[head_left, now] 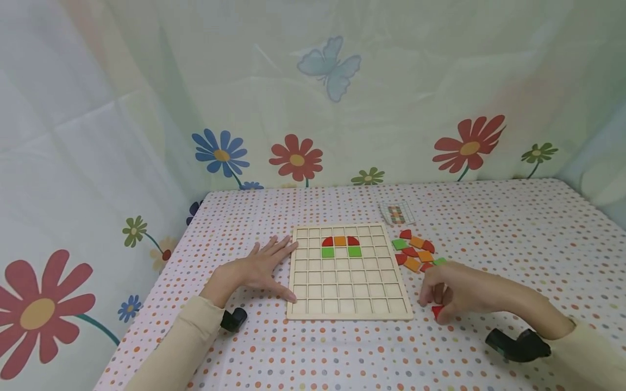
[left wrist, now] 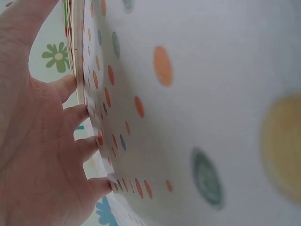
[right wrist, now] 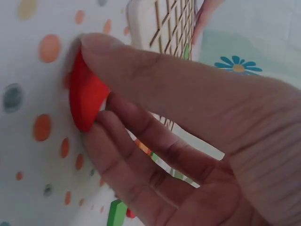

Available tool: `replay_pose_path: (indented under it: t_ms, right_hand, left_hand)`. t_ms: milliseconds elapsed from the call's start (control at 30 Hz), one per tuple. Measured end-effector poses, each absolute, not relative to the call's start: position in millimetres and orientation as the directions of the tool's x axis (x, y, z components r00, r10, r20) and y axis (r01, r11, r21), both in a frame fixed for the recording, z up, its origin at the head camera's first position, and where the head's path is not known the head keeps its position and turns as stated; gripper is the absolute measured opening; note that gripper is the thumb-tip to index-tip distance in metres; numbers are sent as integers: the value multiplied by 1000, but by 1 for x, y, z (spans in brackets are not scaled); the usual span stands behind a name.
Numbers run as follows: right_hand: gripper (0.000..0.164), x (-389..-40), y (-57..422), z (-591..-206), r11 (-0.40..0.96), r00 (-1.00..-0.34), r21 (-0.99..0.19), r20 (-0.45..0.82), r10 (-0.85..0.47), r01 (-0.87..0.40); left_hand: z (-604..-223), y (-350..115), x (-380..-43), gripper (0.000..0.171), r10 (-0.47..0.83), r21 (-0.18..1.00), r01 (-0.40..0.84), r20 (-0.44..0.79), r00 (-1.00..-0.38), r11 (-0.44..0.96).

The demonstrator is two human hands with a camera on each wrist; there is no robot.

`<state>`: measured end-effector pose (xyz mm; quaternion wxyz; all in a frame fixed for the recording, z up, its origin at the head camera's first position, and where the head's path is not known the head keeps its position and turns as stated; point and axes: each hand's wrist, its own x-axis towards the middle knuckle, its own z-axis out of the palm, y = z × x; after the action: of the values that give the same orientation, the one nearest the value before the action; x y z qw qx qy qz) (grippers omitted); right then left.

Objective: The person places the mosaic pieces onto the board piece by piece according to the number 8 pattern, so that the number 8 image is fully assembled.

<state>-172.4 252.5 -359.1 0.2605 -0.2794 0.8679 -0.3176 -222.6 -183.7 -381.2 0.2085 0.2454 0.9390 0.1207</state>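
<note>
A square wooden grid board lies on the table. Near its far side sit an orange tile between two red quarter-round tiles, with two green tiles one row nearer. My left hand is spread at the board's left edge, thumb and fingers straight and touching the rim. To the right of the board, low over the cloth, my right hand pinches a red quarter-round tile between thumb and fingers. The fingers partly hide that tile in the head view.
Loose red, orange and green tiles lie in a scattered group right of the board. Behind them is a small clear packet or card with a coloured tile pattern. A dotted cloth covers the table; a flowered curtain hangs behind.
</note>
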Motion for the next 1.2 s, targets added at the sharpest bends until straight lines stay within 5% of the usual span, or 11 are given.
replay_pose_path:
  t_ms: [600, 1200]
  right_hand:
    - [26, -164, 269, -369, 633, -760, -709, -214, -614, -311]
    - [20, -175, 231, -346, 594, -684, -637, -142, -716, -490]
  left_hand:
    - [-381, -184, -223, 124, 514, 335, 411, -332, -791, 848]
    - [-380, -184, -222, 124, 517, 334, 415, -330, -790, 847]
